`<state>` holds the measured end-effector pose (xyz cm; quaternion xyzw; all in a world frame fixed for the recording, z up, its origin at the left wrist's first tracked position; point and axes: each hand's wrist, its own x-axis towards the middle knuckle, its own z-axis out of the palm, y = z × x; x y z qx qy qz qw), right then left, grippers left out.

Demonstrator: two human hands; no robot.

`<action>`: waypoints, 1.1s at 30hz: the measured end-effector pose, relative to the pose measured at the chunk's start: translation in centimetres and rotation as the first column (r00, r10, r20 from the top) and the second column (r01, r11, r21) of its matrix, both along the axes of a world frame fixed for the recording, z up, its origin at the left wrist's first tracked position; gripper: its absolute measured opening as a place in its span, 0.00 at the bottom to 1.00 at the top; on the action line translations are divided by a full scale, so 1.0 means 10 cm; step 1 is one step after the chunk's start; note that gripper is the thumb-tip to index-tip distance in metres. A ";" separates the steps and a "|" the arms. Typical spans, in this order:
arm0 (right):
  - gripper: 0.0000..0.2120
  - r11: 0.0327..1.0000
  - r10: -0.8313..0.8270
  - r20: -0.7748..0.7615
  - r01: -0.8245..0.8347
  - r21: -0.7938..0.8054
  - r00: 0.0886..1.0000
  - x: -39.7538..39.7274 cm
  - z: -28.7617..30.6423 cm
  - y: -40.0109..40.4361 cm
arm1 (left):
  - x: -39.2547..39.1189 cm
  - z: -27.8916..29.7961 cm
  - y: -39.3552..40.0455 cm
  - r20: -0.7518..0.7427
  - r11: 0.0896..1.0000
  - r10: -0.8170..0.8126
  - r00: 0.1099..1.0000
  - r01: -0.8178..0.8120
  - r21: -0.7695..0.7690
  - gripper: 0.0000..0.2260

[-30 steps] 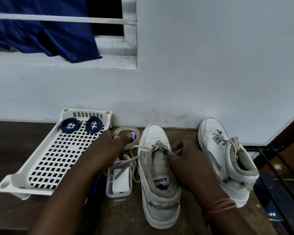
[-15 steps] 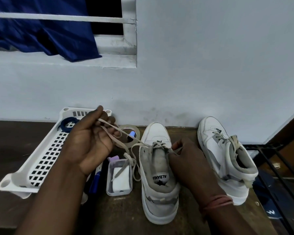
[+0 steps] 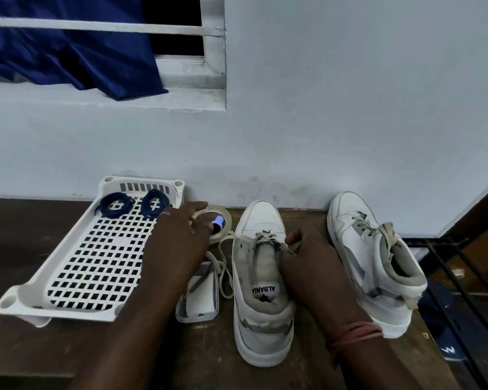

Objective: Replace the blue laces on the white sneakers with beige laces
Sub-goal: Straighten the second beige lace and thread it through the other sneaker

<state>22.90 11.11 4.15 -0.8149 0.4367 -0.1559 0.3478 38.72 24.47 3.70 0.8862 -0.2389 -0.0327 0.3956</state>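
A person's two hands work over a dark wooden worktop (image 3: 68,347) set against a pale wall. The left hand (image 3: 178,243) reaches forward beside the near sneaker, its fingers (image 3: 197,206) stretched out over a roll of tape (image 3: 224,220); whether they hold anything cannot be told, since the back of the hand hides the grip. The right hand (image 3: 307,263) rests on the collar of the near white sneaker (image 3: 261,291), its fingers curled and pinching the beige lace (image 3: 265,237) at the top eyelets. Loose beige lace trails off the shoe's left side, down over a small clear plastic box (image 3: 197,299) just beside the sneaker. The second white sneaker (image 3: 372,263) stands to the right, already threaded with beige lace and leaning slightly. To the left sits a white perforated tray (image 3: 82,263), and in its far end lie the two blue laces (image 3: 135,205), each wound into a small coil. A blue cloth (image 3: 68,52) hangs over the window ledge above.
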 end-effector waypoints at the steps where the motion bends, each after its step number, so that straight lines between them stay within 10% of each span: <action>1: 0.05 1.000 0.004 -0.004 -0.004 -0.001 1.000 0.00 0.00 0.00 | -0.02 -0.06 -0.02 0.069 0.997 -0.047 0.997 0.043 0.069 0.11; 6: 0.06 1.000 0.002 0.006 -0.002 0.001 1.000 0.00 0.01 0.01 | -0.06 -0.15 -0.13 0.115 0.932 -0.324 0.939 0.296 0.211 0.13; 10: 0.06 1.000 0.009 0.003 -0.009 0.010 1.000 -0.01 0.00 0.01 | -0.16 -0.06 -0.16 0.125 0.874 -0.275 0.953 0.194 0.446 0.10; 18: 0.07 1.000 0.005 0.001 -0.005 0.005 1.000 0.01 -0.02 -0.01 | -0.05 0.10 -0.04 -0.389 0.930 -0.363 0.847 0.357 -0.090 0.08; 27: 0.08 1.000 -0.001 -0.014 0.001 -0.002 1.000 0.02 0.00 0.01 | -0.07 0.01 -0.15 -0.324 0.933 -0.360 0.875 0.342 -0.113 0.07; 33: 0.07 1.000 -0.001 -0.003 0.001 -0.004 1.000 0.03 -0.03 0.00 | -0.03 0.32 -0.03 -0.496 0.847 -0.379 0.781 0.076 -0.527 0.06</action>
